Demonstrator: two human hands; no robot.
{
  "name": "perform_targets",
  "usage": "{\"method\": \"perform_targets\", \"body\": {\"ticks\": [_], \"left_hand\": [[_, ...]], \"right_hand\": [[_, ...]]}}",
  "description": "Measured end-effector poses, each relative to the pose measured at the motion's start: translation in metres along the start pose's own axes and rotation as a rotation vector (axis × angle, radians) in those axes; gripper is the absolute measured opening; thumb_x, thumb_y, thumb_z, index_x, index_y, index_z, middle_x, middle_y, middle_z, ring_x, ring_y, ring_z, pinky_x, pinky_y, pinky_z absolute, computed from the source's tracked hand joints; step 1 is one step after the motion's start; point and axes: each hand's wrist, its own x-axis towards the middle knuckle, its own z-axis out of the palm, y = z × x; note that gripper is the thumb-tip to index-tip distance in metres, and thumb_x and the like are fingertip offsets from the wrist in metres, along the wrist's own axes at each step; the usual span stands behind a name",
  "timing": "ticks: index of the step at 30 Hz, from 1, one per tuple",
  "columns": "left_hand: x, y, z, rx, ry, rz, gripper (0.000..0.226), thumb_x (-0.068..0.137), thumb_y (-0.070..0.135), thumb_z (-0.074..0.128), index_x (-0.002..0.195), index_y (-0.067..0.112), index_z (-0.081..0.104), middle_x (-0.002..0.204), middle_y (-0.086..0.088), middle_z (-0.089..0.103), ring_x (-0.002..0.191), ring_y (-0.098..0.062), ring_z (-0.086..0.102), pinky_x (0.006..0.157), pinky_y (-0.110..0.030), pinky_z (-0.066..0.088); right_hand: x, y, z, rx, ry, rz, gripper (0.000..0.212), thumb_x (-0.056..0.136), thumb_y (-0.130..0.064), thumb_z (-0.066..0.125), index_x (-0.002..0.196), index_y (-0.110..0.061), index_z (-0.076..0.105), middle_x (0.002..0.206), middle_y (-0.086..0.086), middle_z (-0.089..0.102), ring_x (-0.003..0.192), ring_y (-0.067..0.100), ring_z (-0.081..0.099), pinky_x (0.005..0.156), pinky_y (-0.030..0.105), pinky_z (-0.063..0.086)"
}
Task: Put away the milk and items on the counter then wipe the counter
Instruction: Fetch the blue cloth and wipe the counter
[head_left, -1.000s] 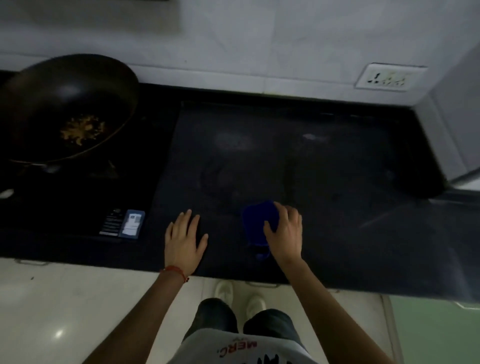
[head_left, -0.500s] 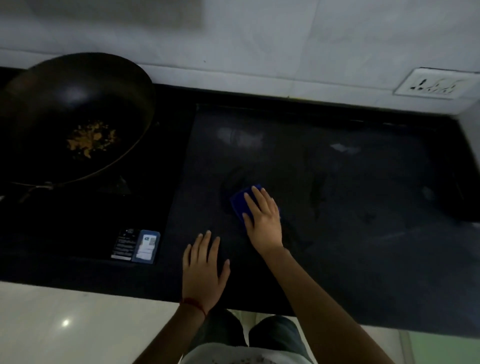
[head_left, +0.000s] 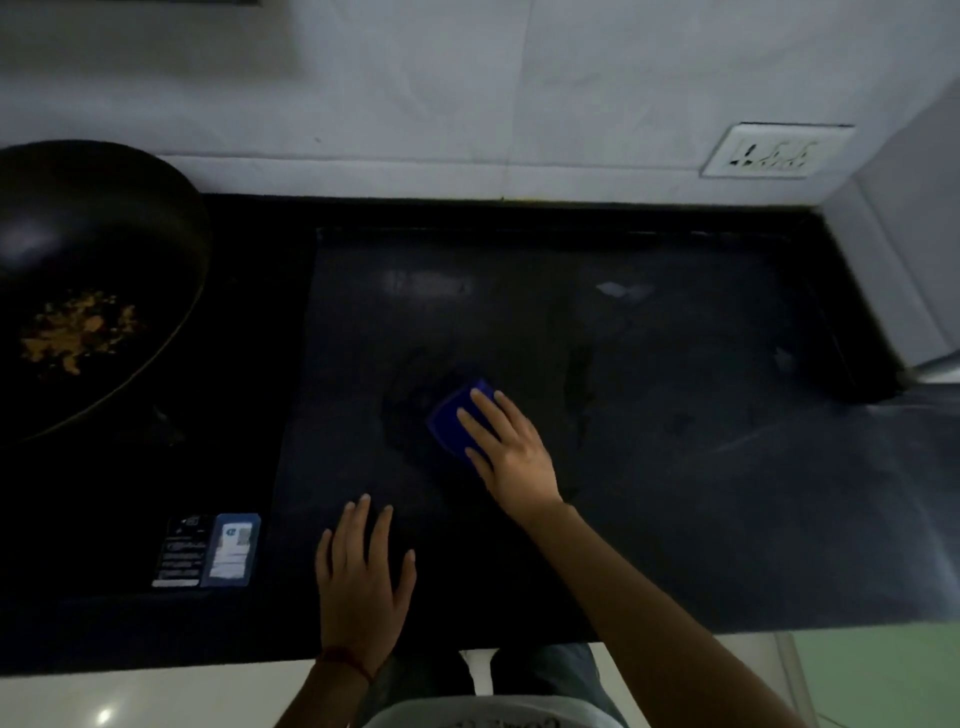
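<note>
A blue cloth (head_left: 453, 422) lies on the black counter (head_left: 701, 493) near its middle. My right hand (head_left: 511, 453) presses flat on the cloth's near right part, fingers spread over it. My left hand (head_left: 363, 582) rests palm down on the counter near the front edge, fingers apart, holding nothing. Dull wet smears show on the counter around the cloth. No milk is in view.
A dark wok (head_left: 88, 291) with brown food scraps sits on the stove at the left. A sticker label (head_left: 208, 552) marks the stove's front corner. A white tiled wall (head_left: 467, 104) with a socket (head_left: 774, 151) runs behind; a side wall (head_left: 914, 249) closes the right.
My right hand has pushed the blue cloth away from the front edge towards the counter's middle. My left hand has stayed flat near the front edge.
</note>
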Motion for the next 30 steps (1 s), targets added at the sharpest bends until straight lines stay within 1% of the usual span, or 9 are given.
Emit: {"method": "perform_targets", "body": {"ticks": [4,8,13,15,19,22,24,26,30], "left_hand": [[0.001,0.018,0.002,-0.054,0.025,0.076,0.059,0.092,0.049,0.012,0.123,0.012,0.047,0.133,-0.017,0.051,0.128,-0.027,0.034,0.106,-0.041,0.022],[0.006,0.068,0.007,-0.097,0.013,0.278,0.050,0.093,0.043,0.019,0.125,0.015,0.045,0.137,-0.012,0.046,0.131,-0.024,0.034,0.114,-0.032,0.011],[0.022,0.148,0.022,-0.094,-0.010,0.411,0.050,0.093,0.043,0.019,0.127,0.016,0.044,0.139,-0.007,0.042,0.132,-0.022,0.032,0.113,-0.034,0.016],[0.034,0.180,0.028,-0.068,-0.006,0.457,0.049,0.093,0.042,0.022,0.128,0.015,0.043,0.137,-0.009,0.046,0.131,-0.022,0.032,0.110,-0.038,0.025],[0.066,0.235,0.035,0.006,-0.038,0.494,0.051,0.083,0.039,0.039,0.126,0.013,0.043,0.133,-0.011,0.054,0.128,-0.022,0.035,0.100,-0.044,0.043],[0.080,0.260,0.038,0.050,-0.065,0.535,0.050,0.082,0.037,0.044,0.125,0.012,0.045,0.131,-0.012,0.056,0.124,-0.027,0.050,0.096,-0.044,0.049],[0.080,0.271,0.043,0.058,-0.071,0.551,0.051,0.082,0.037,0.046,0.126,0.012,0.044,0.131,-0.011,0.056,0.123,-0.026,0.052,0.097,-0.042,0.048],[0.074,0.278,0.050,0.066,-0.070,0.560,0.051,0.083,0.038,0.040,0.127,0.013,0.042,0.132,-0.009,0.055,0.123,-0.025,0.052,0.099,-0.040,0.044],[0.058,0.281,0.063,0.113,-0.152,0.594,0.053,0.079,0.043,0.036,0.125,0.018,0.046,0.131,-0.005,0.057,0.119,-0.020,0.056,0.093,-0.037,0.051]], "right_hand": [[-0.039,0.043,-0.017,-0.010,0.011,0.013,0.041,0.087,-0.033,0.040,0.126,-0.024,0.053,0.140,0.001,0.049,0.128,0.026,0.047,0.099,0.035,0.043],[-0.043,0.106,-0.035,0.001,0.087,0.206,0.039,0.087,-0.027,0.053,0.125,-0.018,0.055,0.139,0.007,0.050,0.128,0.029,0.046,0.099,0.041,0.045],[-0.041,0.167,-0.062,0.037,0.126,0.480,0.047,0.089,-0.020,0.057,0.134,-0.018,0.045,0.149,0.006,0.035,0.138,0.029,0.030,0.108,0.041,0.033],[-0.050,0.172,-0.064,0.020,0.120,0.444,0.048,0.086,-0.018,0.059,0.133,-0.018,0.046,0.148,0.007,0.037,0.138,0.030,0.032,0.108,0.037,0.029],[-0.077,0.213,-0.075,-0.042,0.050,0.224,0.044,0.083,-0.024,0.056,0.127,-0.018,0.053,0.140,0.008,0.048,0.130,0.030,0.045,0.100,0.039,0.042],[-0.071,0.272,-0.091,-0.037,0.159,0.448,0.043,0.086,-0.022,0.057,0.128,-0.014,0.052,0.141,0.012,0.046,0.130,0.035,0.042,0.104,0.045,0.040],[-0.057,0.298,-0.101,0.015,0.199,0.658,0.045,0.090,-0.020,0.053,0.134,-0.014,0.045,0.148,0.011,0.036,0.138,0.033,0.030,0.109,0.046,0.036],[-0.046,0.304,-0.103,0.044,0.201,0.735,0.047,0.093,-0.021,0.048,0.138,-0.015,0.039,0.152,0.009,0.028,0.142,0.031,0.021,0.114,0.044,0.029],[-0.073,0.304,-0.103,-0.053,0.075,0.308,0.045,0.088,-0.022,0.050,0.132,-0.015,0.048,0.144,0.011,0.043,0.135,0.032,0.036,0.105,0.037,0.029]]}}
